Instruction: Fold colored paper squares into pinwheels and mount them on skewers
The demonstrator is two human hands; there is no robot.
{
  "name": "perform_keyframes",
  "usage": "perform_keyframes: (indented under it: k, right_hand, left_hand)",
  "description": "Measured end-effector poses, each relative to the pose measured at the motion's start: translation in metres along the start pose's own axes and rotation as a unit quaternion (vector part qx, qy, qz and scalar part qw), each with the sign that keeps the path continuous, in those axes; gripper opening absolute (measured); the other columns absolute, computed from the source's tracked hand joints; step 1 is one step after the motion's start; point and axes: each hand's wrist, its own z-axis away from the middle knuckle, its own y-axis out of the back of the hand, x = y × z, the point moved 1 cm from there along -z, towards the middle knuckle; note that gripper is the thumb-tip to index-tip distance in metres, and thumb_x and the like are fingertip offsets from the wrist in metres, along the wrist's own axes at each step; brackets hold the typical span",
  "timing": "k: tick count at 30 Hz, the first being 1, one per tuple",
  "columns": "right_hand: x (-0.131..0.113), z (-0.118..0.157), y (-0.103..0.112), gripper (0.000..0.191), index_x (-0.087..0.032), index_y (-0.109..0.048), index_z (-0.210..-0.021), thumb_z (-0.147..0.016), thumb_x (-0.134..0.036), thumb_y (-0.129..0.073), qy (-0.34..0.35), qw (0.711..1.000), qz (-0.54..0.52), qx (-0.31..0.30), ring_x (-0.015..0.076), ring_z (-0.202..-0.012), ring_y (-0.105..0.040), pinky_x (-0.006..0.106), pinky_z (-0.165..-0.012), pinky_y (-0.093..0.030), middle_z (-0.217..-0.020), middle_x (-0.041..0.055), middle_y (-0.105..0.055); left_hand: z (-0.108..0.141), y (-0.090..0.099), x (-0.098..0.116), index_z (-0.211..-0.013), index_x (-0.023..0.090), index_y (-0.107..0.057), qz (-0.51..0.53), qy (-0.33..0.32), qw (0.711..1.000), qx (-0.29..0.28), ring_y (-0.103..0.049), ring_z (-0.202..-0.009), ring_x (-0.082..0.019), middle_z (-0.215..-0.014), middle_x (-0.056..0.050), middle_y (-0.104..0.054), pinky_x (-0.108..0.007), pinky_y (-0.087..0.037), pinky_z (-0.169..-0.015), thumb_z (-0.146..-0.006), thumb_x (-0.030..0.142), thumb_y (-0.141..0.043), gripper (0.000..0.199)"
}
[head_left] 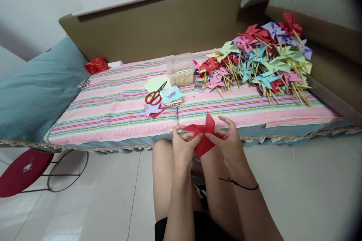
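At the lower centre of the frame, the left hand (183, 145) and right hand (227, 141) turn inward, thumbs and fingers pinched on a red paper piece (204, 147) with pointed, partly folded blades, one right finger lifted clear. Around mid-frame on the striped cloth (113, 105), a small open box (200, 86) has contents too small to tell, and near it a clear plastic box (182, 60) holds pale sticks (181, 79). Farther back, at upper right, many-coloured pinwheels (258, 54) lie heaped.
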Motion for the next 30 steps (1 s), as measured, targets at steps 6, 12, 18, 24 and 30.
perform_keyframes:
  k: [6,12,18,24,30]
  right_hand:
    - [0.000,-0.004,0.010,0.083,-0.024,-0.038,-0.123,-0.054,-0.034,-0.084,-0.027,1.000,0.013,0.007,0.0219,-0.067,-0.068,0.037,-0.069,-0.053,-0.074,0.0016,-0.074]
    - [0.006,-0.008,0.025,0.077,-0.025,-0.039,-0.125,-0.059,-0.027,-0.078,-0.036,0.985,0.155,-0.063,0.0238,-0.073,-0.068,0.038,-0.069,-0.052,-0.073,-0.0004,-0.072]
    - [0.005,-0.003,0.020,0.076,-0.024,-0.032,-0.131,-0.064,-0.019,-0.069,-0.045,0.952,0.265,-0.146,0.0208,-0.072,-0.067,0.034,-0.069,-0.050,-0.071,-0.0019,-0.071]
    - [0.002,-0.001,0.016,0.075,-0.023,-0.035,-0.130,-0.063,-0.020,-0.068,-0.036,0.943,0.299,-0.142,0.0193,-0.068,-0.064,0.032,-0.065,-0.049,-0.069,-0.0038,-0.067]
    - [0.000,0.000,0.014,0.074,-0.022,-0.034,-0.130,-0.063,-0.019,-0.066,-0.028,0.939,0.309,-0.146,0.0185,-0.066,-0.063,0.031,-0.065,-0.048,-0.067,-0.0045,-0.066]
  left_hand:
    - [-0.005,0.022,0.010,-0.106,0.022,-0.044,-0.084,0.008,0.994,-0.066,-0.067,-0.074,-0.016,-0.079,-0.001,-0.070,-0.028,-0.049,-0.072,-0.057,0.022,-0.081,0.062]
    - [-0.007,0.044,0.020,-0.106,0.020,-0.053,-0.292,-0.058,0.948,-0.112,-0.062,-0.098,-0.019,-0.107,-0.009,-0.067,-0.032,-0.046,-0.086,-0.059,0.026,-0.081,0.056]
    - [0.002,0.037,0.023,-0.099,0.020,-0.054,-0.352,-0.011,0.919,-0.176,-0.066,-0.075,-0.017,-0.076,-0.001,-0.071,-0.027,-0.048,-0.071,-0.065,0.017,-0.072,0.039]
    - [0.002,0.038,0.015,-0.104,0.022,-0.048,-0.322,-0.014,0.923,-0.210,-0.060,-0.063,-0.013,-0.068,0.004,-0.066,-0.022,-0.043,-0.060,-0.065,0.012,-0.065,0.044]
    - [0.005,0.033,0.015,-0.101,0.023,-0.047,-0.303,-0.014,0.936,-0.177,-0.058,-0.059,-0.012,-0.063,0.006,-0.062,-0.021,-0.040,-0.058,-0.062,0.011,-0.066,0.045]
